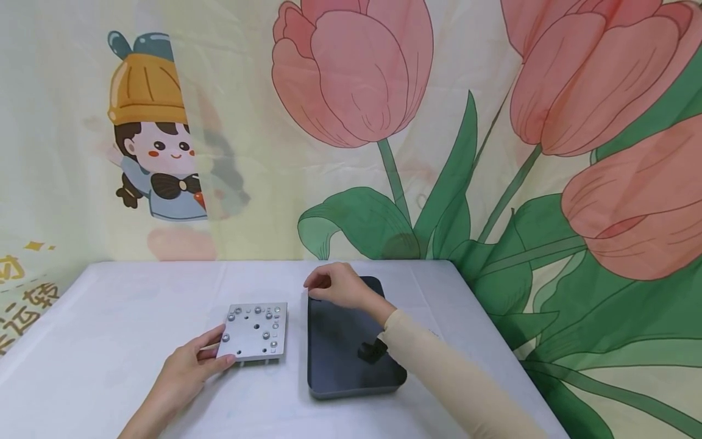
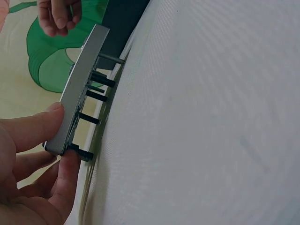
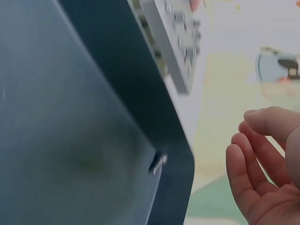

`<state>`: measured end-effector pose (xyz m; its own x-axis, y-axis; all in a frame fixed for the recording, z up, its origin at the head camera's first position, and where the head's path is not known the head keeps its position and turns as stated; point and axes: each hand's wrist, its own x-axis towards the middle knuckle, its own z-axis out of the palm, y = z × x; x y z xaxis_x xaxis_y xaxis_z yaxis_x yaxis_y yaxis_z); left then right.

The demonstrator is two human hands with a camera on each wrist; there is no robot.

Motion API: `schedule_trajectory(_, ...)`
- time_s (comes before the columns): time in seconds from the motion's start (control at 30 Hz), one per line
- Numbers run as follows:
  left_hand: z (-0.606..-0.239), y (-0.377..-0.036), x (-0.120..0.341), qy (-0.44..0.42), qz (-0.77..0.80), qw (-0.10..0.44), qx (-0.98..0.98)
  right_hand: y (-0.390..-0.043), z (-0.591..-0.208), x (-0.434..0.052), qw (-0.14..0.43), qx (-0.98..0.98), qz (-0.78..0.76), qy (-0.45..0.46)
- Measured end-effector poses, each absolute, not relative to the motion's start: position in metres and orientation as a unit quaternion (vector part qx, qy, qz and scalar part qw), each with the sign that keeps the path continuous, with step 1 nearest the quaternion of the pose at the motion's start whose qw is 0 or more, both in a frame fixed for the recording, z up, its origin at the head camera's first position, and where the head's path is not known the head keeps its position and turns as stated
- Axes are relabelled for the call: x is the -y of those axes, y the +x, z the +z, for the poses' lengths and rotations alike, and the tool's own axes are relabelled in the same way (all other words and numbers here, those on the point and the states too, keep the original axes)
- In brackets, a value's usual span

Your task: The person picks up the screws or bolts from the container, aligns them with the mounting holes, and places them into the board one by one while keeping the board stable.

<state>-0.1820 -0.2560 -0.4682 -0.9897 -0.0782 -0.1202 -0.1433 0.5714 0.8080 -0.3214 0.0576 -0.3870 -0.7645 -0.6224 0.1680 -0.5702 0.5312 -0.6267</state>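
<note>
1. Left hand (image 1: 186,366) pinching the near-left corner of the metal plate (image 1: 255,331): thumb (image 2: 35,126) on the top face, fingers (image 2: 68,180) curled under the edge, a narrow grip closed on the plate's thickness.
2. Plate propped on the white table (image 1: 109,341) on its own dark screw shanks (image 2: 96,94), which stick out beneath; screw heads (image 1: 258,310) dotted across the top face.
3. Right hand (image 1: 337,285) hovering over the far-left corner of the dark tray (image 1: 351,366), fingers (image 3: 248,161) loosely curled, nothing held. Cannot tell from the head view whether the fingertips touch the tray rim; in the right-wrist view clear of it.
4. One small screw (image 3: 158,164) lying in the tray's corner just beside that hand; a small black object (image 1: 373,350) farther toward the near side of the tray, partly hidden by the beige sleeve (image 1: 439,366).
5. Risk, as a judgement: with only one corner pinched, easy for the plate to pivot or rock on its shanks under any push from above, and for loose screws to drop out.
6. Further risk: small, smooth screw against the tray's corner wall, awkward to pinch, likely to skid or roll away from curled fingertips; possible snag of the sleeve on the black object.
</note>
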Motion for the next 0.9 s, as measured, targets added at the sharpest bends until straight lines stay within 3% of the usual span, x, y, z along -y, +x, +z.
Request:
schedule_trajectory(0.2,-0.469,-0.181,0.256,-0.062,0.460,0.035,-0.885,-0.340,-0.396,-0.070,0.021,-0.890,-0.326,-0.318)
schedule_trajectory(0.9,-0.470,-0.182,0.256,-0.065,0.455,0.031,-0.887,-0.365,-0.445,-0.056,0.043,-0.922,-0.274,-0.270)
